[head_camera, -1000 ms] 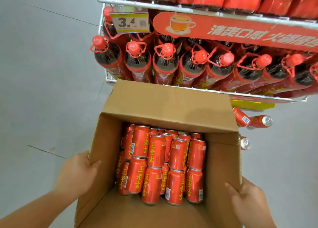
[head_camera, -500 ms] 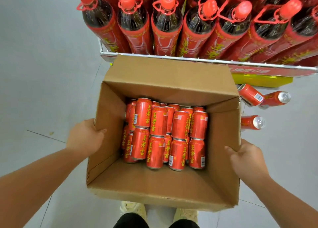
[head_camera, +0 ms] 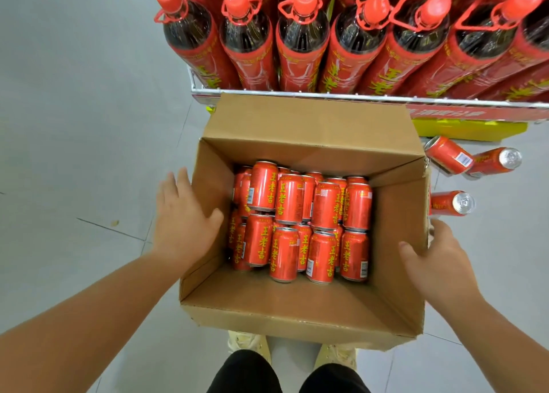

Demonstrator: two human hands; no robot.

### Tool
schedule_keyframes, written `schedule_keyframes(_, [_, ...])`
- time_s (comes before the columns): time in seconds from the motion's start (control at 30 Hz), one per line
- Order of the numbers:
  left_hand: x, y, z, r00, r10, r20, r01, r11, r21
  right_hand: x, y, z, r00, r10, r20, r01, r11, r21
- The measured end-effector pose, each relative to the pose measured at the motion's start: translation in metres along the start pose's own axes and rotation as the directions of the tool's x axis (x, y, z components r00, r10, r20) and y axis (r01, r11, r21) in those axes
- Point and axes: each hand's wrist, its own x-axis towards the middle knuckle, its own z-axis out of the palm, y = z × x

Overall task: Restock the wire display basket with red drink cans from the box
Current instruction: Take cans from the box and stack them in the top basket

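An open cardboard box (head_camera: 297,300) sits on the floor in front of my feet. Several red drink cans (head_camera: 300,220) with yellow lettering lie stacked inside, filling its far half. My left hand (head_camera: 185,220) hovers just off the box's left wall, fingers spread and straight, holding nothing. My right hand (head_camera: 435,262) is at the right wall, thumb inside the rim and fingers round the outside. The wire display basket (head_camera: 326,94) stands right behind the box, its white front rail showing.
Large red-capped bottles (head_camera: 303,36) fill the wire shelf above the box. Three loose red cans (head_camera: 472,161) lie on the grey tiled floor to the right of the box. A yellow base (head_camera: 463,129) sits under the shelf. My shoes (head_camera: 249,343) are at the box's near edge.
The box has come down from waist height to the floor. My left hand has let go of the left wall and spread open; my right hand stays on the right wall.
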Motion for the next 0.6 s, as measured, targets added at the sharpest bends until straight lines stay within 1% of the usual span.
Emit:
schedule_keyframes(0.03, [-0.007,0.009,-0.002,0.993,0.093,-0.072,-0.094,0.995,-0.016,-0.008,-0.005,0.001,0.995,-0.066,-0.075,0.065,0.998,-0.015])
schedule_keyframes(0.07, [-0.013,0.017,-0.003,0.977,0.185,-0.107,-0.189,0.981,-0.034,-0.017,-0.012,0.002,0.979,-0.145,-0.143,0.141,0.989,-0.041])
schedule_keyframes(0.1, [-0.015,0.024,-0.001,0.959,0.263,-0.101,-0.269,0.962,-0.043,-0.025,-0.021,0.003,0.955,-0.228,-0.189,0.217,0.973,-0.079])
schedule_keyframes(0.13, [-0.016,0.028,0.003,0.947,0.315,-0.067,-0.319,0.947,-0.049,-0.030,-0.029,0.005,0.928,-0.313,-0.200,0.293,0.948,-0.123])
schedule_keyframes(0.17, [-0.014,0.030,0.009,0.940,0.341,-0.019,-0.342,0.938,-0.064,-0.032,-0.036,0.010,0.902,-0.394,-0.178,0.369,0.916,-0.160])
schedule_keyframes(0.2, [-0.009,0.032,0.016,0.939,0.343,0.039,-0.338,0.936,-0.094,-0.032,-0.041,0.018,0.885,-0.446,-0.132,0.421,0.889,-0.178])
schedule_keyframes(0.23, [-0.003,0.034,0.024,0.941,0.324,0.096,-0.310,0.940,-0.140,-0.029,-0.047,0.027,0.886,-0.457,-0.080,0.440,0.883,-0.166])
schedule_keyframes(0.3, [0.013,0.036,0.038,0.953,0.236,0.190,-0.197,0.959,-0.202,-0.018,-0.060,0.047,0.911,-0.412,-0.001,0.410,0.907,-0.100])
schedule_keyframes(0.4, [0.043,0.036,0.061,0.955,0.074,0.287,-0.017,0.980,-0.198,0.006,-0.083,0.083,0.938,-0.341,0.051,0.342,0.940,-0.008])
schedule_keyframes(0.5, [0.071,0.040,0.082,0.947,0.028,0.320,0.059,0.964,-0.258,0.035,-0.106,0.119,0.964,-0.227,0.141,0.204,0.965,0.162])
schedule_keyframes(0.6, [0.092,0.045,0.105,0.953,0.012,0.302,0.087,0.945,-0.314,0.061,-0.122,0.151,0.960,-0.163,0.227,0.110,0.967,0.232])
